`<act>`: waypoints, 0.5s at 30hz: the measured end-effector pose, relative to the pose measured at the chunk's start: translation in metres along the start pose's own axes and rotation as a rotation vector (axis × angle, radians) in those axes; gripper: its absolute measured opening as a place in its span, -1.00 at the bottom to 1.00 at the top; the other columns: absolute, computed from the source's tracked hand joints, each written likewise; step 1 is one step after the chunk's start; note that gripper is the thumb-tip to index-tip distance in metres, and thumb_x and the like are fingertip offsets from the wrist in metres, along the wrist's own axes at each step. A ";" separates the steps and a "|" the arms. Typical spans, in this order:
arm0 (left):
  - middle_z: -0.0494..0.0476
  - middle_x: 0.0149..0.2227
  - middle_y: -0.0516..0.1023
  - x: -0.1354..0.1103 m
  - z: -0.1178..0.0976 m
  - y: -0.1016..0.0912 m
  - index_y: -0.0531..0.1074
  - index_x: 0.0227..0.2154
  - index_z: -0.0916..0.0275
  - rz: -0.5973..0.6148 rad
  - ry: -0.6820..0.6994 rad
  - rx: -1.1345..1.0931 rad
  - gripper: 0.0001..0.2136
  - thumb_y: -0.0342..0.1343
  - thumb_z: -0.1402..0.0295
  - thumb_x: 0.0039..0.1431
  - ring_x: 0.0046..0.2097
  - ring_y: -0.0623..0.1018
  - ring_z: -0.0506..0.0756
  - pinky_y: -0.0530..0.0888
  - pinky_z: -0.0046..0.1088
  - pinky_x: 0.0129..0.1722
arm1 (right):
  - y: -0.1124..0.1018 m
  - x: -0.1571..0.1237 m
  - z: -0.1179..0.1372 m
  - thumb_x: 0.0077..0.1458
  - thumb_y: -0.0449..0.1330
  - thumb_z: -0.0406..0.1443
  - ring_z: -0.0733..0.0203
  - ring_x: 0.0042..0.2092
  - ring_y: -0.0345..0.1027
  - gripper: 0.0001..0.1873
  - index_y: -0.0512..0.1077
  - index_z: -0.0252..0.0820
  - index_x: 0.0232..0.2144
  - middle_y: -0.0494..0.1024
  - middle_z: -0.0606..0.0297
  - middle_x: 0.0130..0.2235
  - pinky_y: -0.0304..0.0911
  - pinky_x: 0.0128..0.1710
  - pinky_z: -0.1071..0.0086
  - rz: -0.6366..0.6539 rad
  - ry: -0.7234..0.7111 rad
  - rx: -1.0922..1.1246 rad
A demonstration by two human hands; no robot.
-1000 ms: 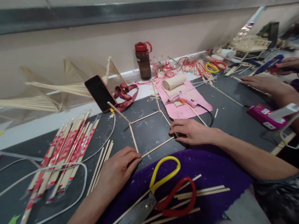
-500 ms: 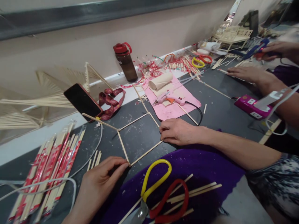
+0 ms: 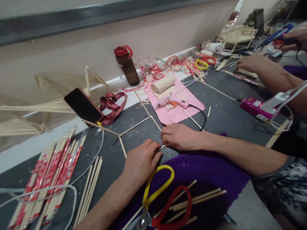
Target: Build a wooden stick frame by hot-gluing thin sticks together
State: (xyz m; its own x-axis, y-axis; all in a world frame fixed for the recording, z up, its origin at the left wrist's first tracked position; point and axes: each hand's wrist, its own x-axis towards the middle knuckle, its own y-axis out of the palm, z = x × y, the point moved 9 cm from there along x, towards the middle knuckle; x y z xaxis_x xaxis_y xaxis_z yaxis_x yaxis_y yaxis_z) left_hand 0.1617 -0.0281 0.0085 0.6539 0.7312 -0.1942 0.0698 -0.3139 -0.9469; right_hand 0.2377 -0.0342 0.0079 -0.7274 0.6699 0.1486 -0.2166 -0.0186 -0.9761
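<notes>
A frame of thin wooden chopsticks (image 3: 135,126) lies flat on the dark table, with sticks jutting past its far corners. My left hand (image 3: 144,155) reaches across its near side, pinching the near stick; the near-left corner is hidden behind it. Right beside it, my right hand (image 3: 178,136) is closed at the frame's right corner, its fingertips partly hidden. Scissors (image 3: 144,217) with one yellow and one red handle rest below on the purple cloth (image 3: 206,166), among loose sticks. Beyond my right hand, a pink glue gun (image 3: 184,103) lies on a pink sheet (image 3: 195,111).
Wrapped chopsticks (image 3: 49,179) and loose sticks (image 3: 90,188) lie left, crossed by a white cable (image 3: 74,199). A phone (image 3: 82,105), a bottle (image 3: 129,70) and a cardboard tube (image 3: 164,83) stand or lie behind. At right are a magenta power strip (image 3: 251,110) and a co-worker's hand (image 3: 251,64).
My left hand has moved right along the near stick, from the near-left corner to beside my right hand. My right hand stays nearly still. The co-worker's blue glue gun has shifted right and up.
</notes>
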 end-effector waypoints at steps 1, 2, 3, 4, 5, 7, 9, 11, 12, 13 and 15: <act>0.05 -0.27 0.45 0.004 0.000 0.002 0.44 -0.25 0.14 0.010 -0.010 0.016 -0.82 -0.03 0.27 0.19 -0.26 0.49 0.06 0.33 -0.44 -0.32 | 0.001 0.000 0.000 0.23 -0.02 -0.30 0.21 -0.25 0.20 -0.77 0.42 -0.22 -0.30 0.41 0.22 -0.26 0.09 -0.26 0.33 0.003 -0.001 -0.007; 0.06 -0.28 0.44 0.007 0.000 0.003 0.45 -0.26 0.15 0.017 -0.020 0.023 -0.82 -0.03 0.28 0.19 -0.27 0.49 0.06 0.33 -0.43 -0.32 | 0.001 0.000 0.000 0.23 -0.02 -0.29 0.20 -0.25 0.20 -0.77 0.42 -0.23 -0.30 0.41 0.22 -0.26 0.09 -0.27 0.33 0.007 -0.004 -0.013; 0.06 -0.29 0.44 0.009 0.001 0.004 0.45 -0.27 0.16 0.019 -0.026 0.022 -0.83 -0.02 0.28 0.18 -0.28 0.48 0.06 0.33 -0.43 -0.32 | 0.002 0.001 0.000 0.23 -0.02 -0.29 0.20 -0.25 0.20 -0.77 0.42 -0.23 -0.30 0.41 0.22 -0.25 0.08 -0.27 0.32 0.012 -0.006 -0.017; 0.06 -0.30 0.43 0.011 0.001 0.004 0.45 -0.29 0.17 0.020 -0.029 0.014 -0.84 -0.01 0.29 0.17 -0.28 0.48 0.06 0.32 -0.43 -0.31 | 0.002 0.001 -0.001 0.23 -0.01 -0.28 0.19 -0.25 0.20 -0.78 0.42 -0.22 -0.30 0.41 0.22 -0.25 0.08 -0.27 0.32 0.018 -0.006 -0.019; 0.06 -0.31 0.43 0.012 0.002 0.004 0.45 -0.31 0.17 0.017 -0.027 0.003 -0.86 0.00 0.30 0.16 -0.29 0.47 0.05 0.32 -0.44 -0.31 | 0.002 0.001 -0.001 0.23 -0.01 -0.28 0.19 -0.25 0.19 -0.78 0.42 -0.22 -0.30 0.41 0.22 -0.26 0.08 -0.27 0.32 0.023 -0.005 -0.018; 0.06 -0.33 0.44 0.013 0.002 0.004 0.45 -0.34 0.19 0.010 -0.016 -0.019 -0.87 0.01 0.33 0.16 -0.30 0.47 0.04 0.31 -0.45 -0.30 | 0.003 0.002 -0.001 0.22 0.00 -0.27 0.19 -0.26 0.19 -0.78 0.42 -0.21 -0.30 0.41 0.23 -0.26 0.07 -0.28 0.31 0.030 -0.001 -0.015; 0.06 -0.34 0.45 0.013 0.001 0.004 0.45 -0.36 0.19 0.008 -0.004 -0.028 -0.86 -0.01 0.35 0.17 -0.31 0.46 0.04 0.30 -0.45 -0.31 | 0.003 0.002 -0.001 0.21 0.01 -0.27 0.18 -0.26 0.18 -0.79 0.43 -0.22 -0.31 0.41 0.22 -0.27 0.06 -0.28 0.31 0.036 -0.003 -0.020; 0.07 -0.36 0.45 0.014 -0.001 0.005 0.45 -0.38 0.20 0.011 0.008 -0.025 -0.85 -0.02 0.36 0.18 -0.31 0.47 0.04 0.30 -0.45 -0.32 | 0.003 0.002 0.000 0.21 0.02 -0.27 0.18 -0.25 0.18 -0.79 0.43 -0.23 -0.32 0.41 0.22 -0.27 0.06 -0.28 0.31 0.038 -0.011 -0.026; 0.07 -0.36 0.46 0.014 -0.002 0.005 0.45 -0.38 0.20 0.015 0.013 -0.022 -0.84 -0.03 0.36 0.18 -0.32 0.47 0.04 0.30 -0.45 -0.32 | 0.003 0.002 0.000 0.21 0.02 -0.28 0.18 -0.25 0.17 -0.79 0.43 -0.23 -0.33 0.41 0.22 -0.27 0.06 -0.27 0.31 0.037 -0.016 -0.030; 0.07 -0.36 0.46 0.014 -0.003 0.005 0.45 -0.39 0.20 0.018 0.017 -0.020 -0.84 -0.03 0.36 0.18 -0.32 0.47 0.05 0.29 -0.45 -0.32 | 0.003 0.003 0.000 0.21 0.02 -0.28 0.18 -0.26 0.17 -0.79 0.43 -0.24 -0.34 0.41 0.22 -0.28 0.06 -0.27 0.31 0.033 -0.021 -0.033; 0.07 -0.37 0.46 0.014 -0.003 0.005 0.45 -0.39 0.21 0.022 0.021 -0.019 -0.84 -0.03 0.36 0.18 -0.32 0.47 0.05 0.30 -0.44 -0.33 | 0.002 0.003 0.002 0.21 0.01 -0.30 0.19 -0.27 0.16 -0.78 0.43 -0.25 -0.35 0.41 0.22 -0.29 0.05 -0.27 0.32 0.017 -0.034 -0.037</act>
State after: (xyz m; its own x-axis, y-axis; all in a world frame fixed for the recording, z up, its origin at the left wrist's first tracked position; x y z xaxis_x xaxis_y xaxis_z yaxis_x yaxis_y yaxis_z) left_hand 0.1736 -0.0218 0.0018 0.6712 0.7111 -0.2093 0.0691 -0.3412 -0.9375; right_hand 0.2340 -0.0333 0.0069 -0.7525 0.6442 0.1365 -0.1800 -0.0019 -0.9837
